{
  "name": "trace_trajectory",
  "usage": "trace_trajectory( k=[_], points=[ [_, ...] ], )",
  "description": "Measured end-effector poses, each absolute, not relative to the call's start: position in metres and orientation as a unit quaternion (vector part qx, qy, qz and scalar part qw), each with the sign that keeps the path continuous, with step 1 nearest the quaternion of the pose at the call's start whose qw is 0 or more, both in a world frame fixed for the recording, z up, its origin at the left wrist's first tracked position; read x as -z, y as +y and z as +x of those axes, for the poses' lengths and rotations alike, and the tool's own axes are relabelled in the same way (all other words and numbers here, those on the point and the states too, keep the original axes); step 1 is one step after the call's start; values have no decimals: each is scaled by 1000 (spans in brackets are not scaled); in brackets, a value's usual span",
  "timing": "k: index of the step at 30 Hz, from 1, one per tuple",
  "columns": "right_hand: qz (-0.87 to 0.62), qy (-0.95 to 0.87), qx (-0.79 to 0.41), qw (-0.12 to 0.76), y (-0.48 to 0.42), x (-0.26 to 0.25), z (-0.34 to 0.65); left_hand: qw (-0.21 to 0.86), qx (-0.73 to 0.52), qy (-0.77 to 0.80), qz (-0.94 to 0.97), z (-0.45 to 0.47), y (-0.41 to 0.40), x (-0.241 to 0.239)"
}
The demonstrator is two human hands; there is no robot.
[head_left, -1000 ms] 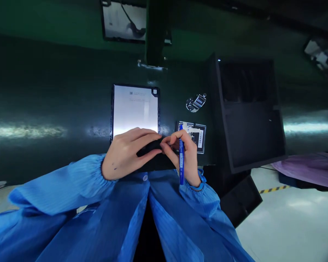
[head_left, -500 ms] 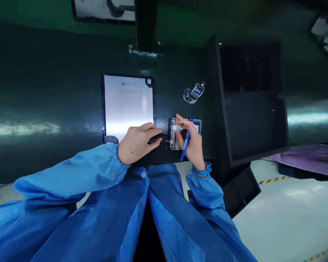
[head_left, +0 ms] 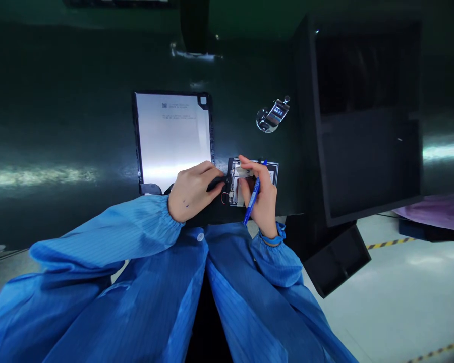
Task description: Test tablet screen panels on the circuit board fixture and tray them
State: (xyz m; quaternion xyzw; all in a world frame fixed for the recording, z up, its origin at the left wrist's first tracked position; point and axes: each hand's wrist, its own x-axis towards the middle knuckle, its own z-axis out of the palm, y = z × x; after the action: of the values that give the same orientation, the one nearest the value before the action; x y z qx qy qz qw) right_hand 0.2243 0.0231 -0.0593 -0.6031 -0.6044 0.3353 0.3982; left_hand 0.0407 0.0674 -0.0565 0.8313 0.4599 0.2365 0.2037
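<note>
My left hand (head_left: 194, 191) is shut on a small black piece (head_left: 216, 184), which reaches towards the left edge of an open electronic module (head_left: 232, 184) with a thin red wire loop (head_left: 224, 198). My right hand (head_left: 260, 194) grips a blue marker pen (head_left: 252, 200), and its fingertips rest on the module. Under the module lies a black-framed label card (head_left: 273, 174), mostly hidden. To the left of my hands is a tablet-sized black-edged panel with a white printed sheet (head_left: 172, 136).
A chrome tally counter (head_left: 273, 115) lies on the dark green work surface (head_left: 60, 126). A tall black open-fronted case (head_left: 366, 121) stands at the right. Beyond it are a purple cloth (head_left: 435, 212) and a floor with yellow-black tape (head_left: 389, 244).
My hands have moved apart, with the right hand now further right, and the module shows between them. The whole view has shifted slightly upward and left.
</note>
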Motion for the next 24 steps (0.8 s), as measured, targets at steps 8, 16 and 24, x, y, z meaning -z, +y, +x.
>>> trace_trajectory(
  k=[8, 16, 24],
  points=[
    [-608, -619, -314, 385, 24, 60, 225, 188, -262, 445, 835, 44, 64, 62],
    [-620, -640, -278, 358, 31, 60, 219, 154, -273, 433, 845, 44, 62, 68],
    [-621, -631, -236, 401, 30, 64, 217, 208, -247, 452, 832, 31, 70, 43]
  ],
)
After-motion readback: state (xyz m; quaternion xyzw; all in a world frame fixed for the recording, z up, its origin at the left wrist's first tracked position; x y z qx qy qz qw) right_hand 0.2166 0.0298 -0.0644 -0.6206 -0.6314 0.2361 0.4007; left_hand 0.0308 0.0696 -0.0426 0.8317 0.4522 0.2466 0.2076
